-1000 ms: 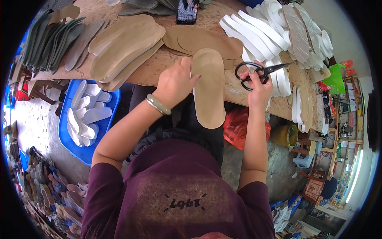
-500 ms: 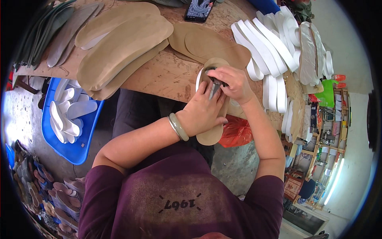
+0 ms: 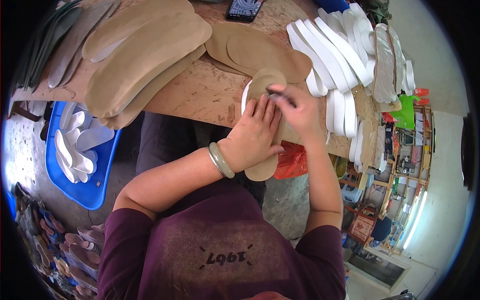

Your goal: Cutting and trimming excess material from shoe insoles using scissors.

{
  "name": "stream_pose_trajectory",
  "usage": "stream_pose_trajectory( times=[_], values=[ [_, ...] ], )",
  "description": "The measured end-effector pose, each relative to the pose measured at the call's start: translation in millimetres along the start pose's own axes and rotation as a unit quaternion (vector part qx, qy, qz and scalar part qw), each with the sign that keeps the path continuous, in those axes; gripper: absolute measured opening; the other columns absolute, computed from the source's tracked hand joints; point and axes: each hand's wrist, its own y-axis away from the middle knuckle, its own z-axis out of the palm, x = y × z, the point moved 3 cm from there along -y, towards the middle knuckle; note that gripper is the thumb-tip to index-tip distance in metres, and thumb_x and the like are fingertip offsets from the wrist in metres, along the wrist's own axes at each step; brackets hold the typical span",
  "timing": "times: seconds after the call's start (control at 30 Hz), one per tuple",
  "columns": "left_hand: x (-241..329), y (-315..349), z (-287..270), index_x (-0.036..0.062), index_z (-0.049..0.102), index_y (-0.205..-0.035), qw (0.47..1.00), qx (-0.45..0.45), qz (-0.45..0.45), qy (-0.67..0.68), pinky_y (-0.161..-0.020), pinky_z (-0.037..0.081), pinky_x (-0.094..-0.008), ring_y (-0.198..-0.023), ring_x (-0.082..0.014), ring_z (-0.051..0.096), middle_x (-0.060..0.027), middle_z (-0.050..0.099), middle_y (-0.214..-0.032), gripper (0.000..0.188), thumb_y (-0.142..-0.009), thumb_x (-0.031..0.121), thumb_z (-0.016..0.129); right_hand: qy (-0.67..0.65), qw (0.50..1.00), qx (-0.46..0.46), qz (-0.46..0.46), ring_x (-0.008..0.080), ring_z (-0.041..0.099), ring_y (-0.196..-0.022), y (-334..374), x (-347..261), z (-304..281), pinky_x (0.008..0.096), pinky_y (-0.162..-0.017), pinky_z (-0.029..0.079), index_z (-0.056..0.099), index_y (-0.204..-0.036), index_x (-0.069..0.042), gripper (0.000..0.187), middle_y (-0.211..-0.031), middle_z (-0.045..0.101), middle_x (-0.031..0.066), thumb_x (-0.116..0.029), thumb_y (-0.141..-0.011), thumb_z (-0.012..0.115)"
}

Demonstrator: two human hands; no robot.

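Presses the left hand [image 3: 247, 131] flat on a tan insole [image 3: 262, 169], with the fingers straight and close together and the thumb stretched out toward the right edge: laid over the piece, not curled round it. Wears a pale bangle [image 3: 221, 160] on the same wrist. Grips black scissors [image 3: 287, 98] in the right hand [image 3: 302, 114], with the fingers closed round the handles beside the left fingertips, over the upper part of the insole. Cannot tell for certain how far apart to call the blades, given the blur and the fingers in the way.

Has the insole pointing away from the body, with its rounded far end above the wooden bench [image 3: 187, 95] and its near end out past the edge, over the lap. Shows a white layer [image 3: 245, 97] along the left rim of the far end.

Has flat tan pieces [image 3: 265, 47] overlapping on the bench just beyond, and to the left a stack of tan sheets [image 3: 145, 57] reaching past the bench edge. Has grey insoles [image 3: 80, 42] farther left and a phone [image 3: 244, 10] at the far side. Has white strips [image 3: 320, 52] bunched in rows on the right.

Below, shows a blue tray [image 3: 95, 187] of white soles [image 3: 75, 147] on the left and a red plastic bag [image 3: 291, 161] near the right forearm.
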Motion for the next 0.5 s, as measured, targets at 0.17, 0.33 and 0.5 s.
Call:
stream_pose_trajectory(
  times=[0.17, 0.33, 0.5],
  values=[
    [2.6, -0.9, -5.5, -0.0081, 0.050, -0.135, 0.999, -0.045, 0.002, 0.007, -0.112, 0.029, -0.0504, -0.134, -0.0405, 0.042, -0.0274, 0.049, -0.139, 0.084, -0.088, 0.061, 0.052, 0.134, 0.983, 0.015, -0.125, 0.0268, 0.067, -0.076, -15.2, 2.1, 8.0, 0.0347, -0.064, 0.055, 0.069, -0.105, -0.011, 0.039, -0.087, 0.067, 0.0070, 0.005, -0.070, 0.065],
    [7.1, 0.7, -2.5, -0.0074, 0.049, -0.136, 1.000, 0.006, 0.003, -0.006, -0.113, 0.028, -0.0504, -0.135, -0.0405, 0.041, -0.0270, 0.049, -0.140, 0.085, -0.088, 0.062, 0.052, 0.020, 0.977, 0.203, 0.054, 0.0263, 0.068, -0.073, -24.9, 41.7, 19.4, 0.0319, -0.067, 0.055, 0.069, -0.109, -0.008, 0.029, -0.087, 0.069, 0.0100, 0.001, -0.082, 0.065],
    [12.5, 11.0, 1.6, -0.0071, 0.049, -0.137, 1.000, -0.004, 0.013, 0.003, -0.112, 0.029, -0.0506, -0.135, -0.0414, 0.040, -0.0272, 0.048, -0.141, 0.085, -0.088, 0.062, 0.052, -0.186, 0.914, 0.317, 0.173, 0.0073, 0.063, -0.069, -24.4, 44.6, -2.4, 0.0226, -0.065, 0.051, 0.069, -0.112, -0.001, 0.024, -0.081, 0.067, 0.0023, -0.001, -0.089, 0.063]
  ],
)
